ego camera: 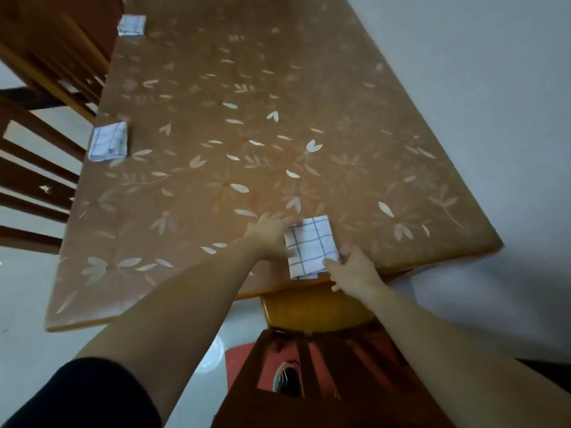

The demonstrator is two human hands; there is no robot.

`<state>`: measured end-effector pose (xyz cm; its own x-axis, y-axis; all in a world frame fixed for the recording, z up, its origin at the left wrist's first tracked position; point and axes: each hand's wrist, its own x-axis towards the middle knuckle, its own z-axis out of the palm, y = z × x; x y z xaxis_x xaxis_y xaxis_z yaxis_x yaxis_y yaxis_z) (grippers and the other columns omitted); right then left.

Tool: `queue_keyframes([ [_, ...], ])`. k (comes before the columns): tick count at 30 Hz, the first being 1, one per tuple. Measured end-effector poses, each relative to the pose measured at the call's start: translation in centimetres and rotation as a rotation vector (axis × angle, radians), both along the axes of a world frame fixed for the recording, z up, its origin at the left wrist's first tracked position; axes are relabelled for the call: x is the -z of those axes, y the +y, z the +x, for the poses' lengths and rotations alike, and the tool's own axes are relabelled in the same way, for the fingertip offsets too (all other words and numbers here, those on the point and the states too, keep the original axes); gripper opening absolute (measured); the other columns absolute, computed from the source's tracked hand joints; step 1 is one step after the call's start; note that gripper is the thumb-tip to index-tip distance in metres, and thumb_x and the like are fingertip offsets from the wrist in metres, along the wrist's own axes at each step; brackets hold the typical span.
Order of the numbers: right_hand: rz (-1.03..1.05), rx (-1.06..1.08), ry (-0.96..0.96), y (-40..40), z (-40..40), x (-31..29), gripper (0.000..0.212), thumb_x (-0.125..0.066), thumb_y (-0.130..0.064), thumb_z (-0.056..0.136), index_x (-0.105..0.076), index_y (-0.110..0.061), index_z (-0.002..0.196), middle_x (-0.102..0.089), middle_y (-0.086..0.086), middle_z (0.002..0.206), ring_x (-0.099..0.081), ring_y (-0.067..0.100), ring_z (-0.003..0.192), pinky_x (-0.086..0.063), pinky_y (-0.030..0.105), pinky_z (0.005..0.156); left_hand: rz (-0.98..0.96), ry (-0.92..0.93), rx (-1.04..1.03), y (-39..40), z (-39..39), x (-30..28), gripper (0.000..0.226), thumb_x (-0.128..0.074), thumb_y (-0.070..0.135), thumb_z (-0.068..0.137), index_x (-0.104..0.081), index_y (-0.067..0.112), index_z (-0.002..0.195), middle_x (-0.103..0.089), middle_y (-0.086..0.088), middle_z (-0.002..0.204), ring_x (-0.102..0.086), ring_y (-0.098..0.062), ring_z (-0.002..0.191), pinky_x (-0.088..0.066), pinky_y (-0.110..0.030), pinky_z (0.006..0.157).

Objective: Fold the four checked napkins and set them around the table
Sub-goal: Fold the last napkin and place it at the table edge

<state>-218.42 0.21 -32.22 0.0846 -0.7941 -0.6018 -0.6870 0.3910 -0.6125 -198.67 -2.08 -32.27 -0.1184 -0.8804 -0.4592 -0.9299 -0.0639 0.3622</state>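
Observation:
A folded white napkin with dark checks (310,247) lies at the near edge of the table (247,88), which has a brown flowered cover. My left hand (272,234) rests its fingers on the napkin's left side. My right hand (352,270) pinches the napkin's lower right corner. Two more folded checked napkins lie along the table's left edge, one at mid-length (108,142) and one at the far end (132,25). A fourth napkin is not in view.
Wooden chairs stand on the left side (34,168) and far left (55,41). Another chair (315,366) is tucked under the near edge below my hands. A pale wall (494,88) runs along the table's right side.

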Motion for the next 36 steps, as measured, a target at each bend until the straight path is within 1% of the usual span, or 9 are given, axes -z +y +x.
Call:
queue_keyframes([
  [2, 0.049, -0.006, -0.019, -0.9, 0.0, 0.3, 0.027, -0.059, -0.027, 0.093, -0.04, -0.018, 0.111, -0.064, 0.006, 0.107, -0.067, 0.018, 0.077, -0.047, 0.021, 0.048, -0.036, 0.022, -0.067, 0.1, -0.1, 0.6, 0.068, -0.074, 0.036, 0.079, -0.044, 0.036, 0.14, -0.042, 0.004, 0.149, -0.033, -0.027, 0.136, -0.03, -0.047, 0.112],
  [5, 0.044, -0.077, 0.0, -3.0, -0.6, 0.6, 0.028, -0.061, -0.025, 0.091, -0.048, -0.017, 0.113, -0.066, 0.005, 0.107, -0.069, 0.019, 0.078, -0.052, 0.027, 0.06, -0.082, 0.035, -0.203, 0.7, -0.8, 1.2, 0.066, -0.077, 0.039, 0.074, -0.049, 0.039, 0.134, -0.05, 0.005, 0.14, -0.041, -0.026, 0.129, -0.033, -0.054, 0.108],
  [9, -0.07, -0.139, 0.024, -6.5, -2.0, -0.2, 0.031, -0.062, -0.023, 0.085, -0.054, -0.017, 0.114, -0.069, 0.006, 0.108, -0.068, 0.024, 0.092, -0.054, 0.034, 0.078, -0.144, 0.085, -0.399, 1.2, -1.7, 1.4, 0.061, -0.079, 0.039, 0.072, -0.054, 0.031, 0.127, -0.058, -0.001, 0.123, -0.051, -0.025, 0.116, -0.047, -0.044, 0.097],
  [11, -0.116, -0.135, 0.014, -7.3, -2.5, -0.8, 0.036, -0.063, -0.025, 0.088, -0.051, -0.014, 0.12, -0.066, 0.003, 0.107, -0.065, 0.022, 0.09, -0.05, 0.03, 0.068, -0.16, 0.119, -0.523, 1.7, -2.5, 1.3, 0.054, -0.078, 0.033, 0.074, -0.056, 0.025, 0.123, -0.061, -0.004, 0.117, -0.054, -0.026, 0.11, -0.051, -0.042, 0.088],
  [14, -0.166, -0.265, 0.143, -6.5, -3.4, -1.3, 0.028, -0.059, -0.043, 0.089, -0.055, -0.015, 0.09, -0.062, 0.0, 0.079, -0.058, 0.018, 0.07, -0.041, 0.029, 0.053, -0.151, 0.128, -0.675, 2.5, -3.7, 1.3, 0.049, -0.076, 0.027, 0.078, -0.055, 0.019, 0.121, -0.064, -0.006, 0.112, -0.06, -0.028, 0.103, -0.054, -0.041, 0.084],
  [17, -0.084, -0.392, 0.173, -5.1, -3.7, -1.0, 0.044, -0.055, -0.045, 0.091, -0.05, -0.02, 0.054, -0.057, 0.0, 0.056, -0.065, 0.023, 0.064, -0.048, 0.034, 0.062, -0.155, 0.149, -0.795, 3.4, -4.3, 1.3, 0.042, -0.074, 0.023, 0.08, -0.058, 0.015, 0.118, -0.068, -0.005, 0.109, -0.064, -0.027, 0.099, -0.052, -0.036, 0.081],
  [25, -0.092, -0.27, 0.096, -6.3, -3.1, 0.0, 0.009, -0.058, -0.017, 0.087, -0.064, -0.015, 0.079, -0.072, 0.008, 0.081, -0.071, 0.025, 0.077, -0.06, 0.043, 0.073, -0.071, 0.277, -0.947, 4.7, -5.9, 1.0, 0.01, -0.076, 0.023, 0.081, -0.076, 0.013, 0.083, -0.07, 0.0, 0.083, -0.06, -0.014, 0.075, -0.045, -0.024, 0.065],
  [28, -0.109, -0.254, 0.113, -6.5, -3.6, 0.2, 0.01, -0.062, -0.013, 0.083, -0.063, -0.017, 0.075, -0.071, 0.008, 0.083, -0.07, 0.027, 0.082, -0.059, 0.044, 0.077, -0.063, 0.275, -0.933, 5.2, -6.0, 1.4, 0.009, -0.074, 0.019, 0.084, -0.077, 0.012, 0.089, -0.064, 0.004, 0.082, -0.057, -0.011, 0.076, -0.043, -0.022, 0.066],
  [36, -0.128, -0.272, 0.153, -6.0, -4.2, 0.9, 0.015, -0.062, -0.012, 0.081, -0.072, 0.0, 0.083, -0.072, 0.021, 0.085, -0.07, 0.033, 0.081, -0.057, 0.042, 0.073, -0.085, 0.293, -0.898, 5.7, -6.1, 1.4, 0.015, -0.073, 0.013, 0.085, -0.077, 0.007, 0.098, -0.064, 0.003, 0.088, -0.057, -0.012, 0.084, -0.046, -0.022, 0.079],
])
